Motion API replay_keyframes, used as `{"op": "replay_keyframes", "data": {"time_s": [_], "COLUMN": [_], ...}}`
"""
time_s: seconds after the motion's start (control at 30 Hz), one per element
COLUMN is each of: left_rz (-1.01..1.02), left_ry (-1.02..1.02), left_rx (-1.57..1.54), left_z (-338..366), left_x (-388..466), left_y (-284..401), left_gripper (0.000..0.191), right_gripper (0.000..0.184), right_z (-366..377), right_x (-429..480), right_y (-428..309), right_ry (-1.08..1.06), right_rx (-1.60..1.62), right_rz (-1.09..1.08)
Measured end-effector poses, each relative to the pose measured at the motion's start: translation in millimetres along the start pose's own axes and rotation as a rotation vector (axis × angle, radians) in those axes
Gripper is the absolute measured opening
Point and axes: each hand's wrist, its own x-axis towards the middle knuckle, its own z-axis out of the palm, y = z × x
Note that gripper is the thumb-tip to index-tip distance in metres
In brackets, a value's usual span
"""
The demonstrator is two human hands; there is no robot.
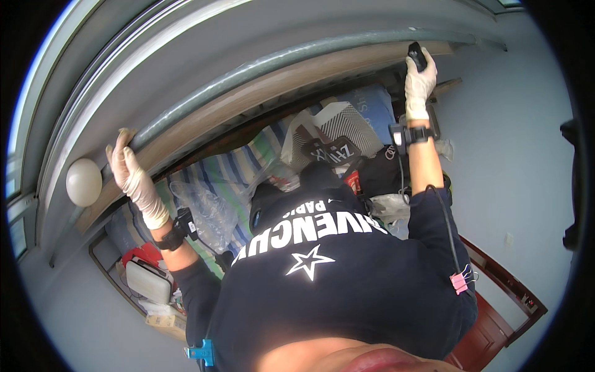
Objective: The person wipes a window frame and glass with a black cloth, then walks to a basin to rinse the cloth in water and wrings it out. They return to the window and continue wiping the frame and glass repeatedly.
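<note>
My left hand (132, 179), in a pale thin glove, is raised at a grey-green metal rail (260, 60), its fingers extended and partly apart. The fingertips lie over or against the rail; whether they touch it is hard to tell. A smooth white oval object (84, 182), perhaps a lamp or balloon, is beside this hand. My right hand (420, 79), also gloved, holds a small black object (417, 56) upright between thumb and fingers, just below the right end of the rail. The kind of black object cannot be told.
Below lies a bed with a striped sheet (218, 174), clear plastic wrapping (204, 209), a patterned bag (344, 130) and a black bag (381, 172). A white case (148, 280) stands at lower left. Window frames (28, 111) run along the left, a red-brown door (479, 330) at lower right.
</note>
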Motion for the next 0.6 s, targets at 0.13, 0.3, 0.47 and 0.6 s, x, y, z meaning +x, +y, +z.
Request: {"op": "replay_keyframes", "data": {"time_s": [0.13,0.3,0.47,0.6], "left_rz": [-0.013,0.024,-0.008,-0.065], "left_ry": [-0.012,0.043,0.059,-0.002], "left_rx": [0.075,0.165,0.149,0.123], "left_z": [-1,5,4,2], "left_x": [1,2,5,6], "left_y": [-1,6,12,17], "left_gripper": [0.029,0.029,0.029,0.031], "right_gripper": [0.038,0.027,0.015,0.023], "right_z": [23,73,88,72], "right_x": [54,-30,-172,-110], "right_y": [21,-58,-165,-116], "right_ry": [-0.039,-0.492,-0.604,-0.511], "right_rx": [-0.148,-0.476,0.261,0.175], "right_rz": [0.081,-0.304,-0.737,-0.865]}}
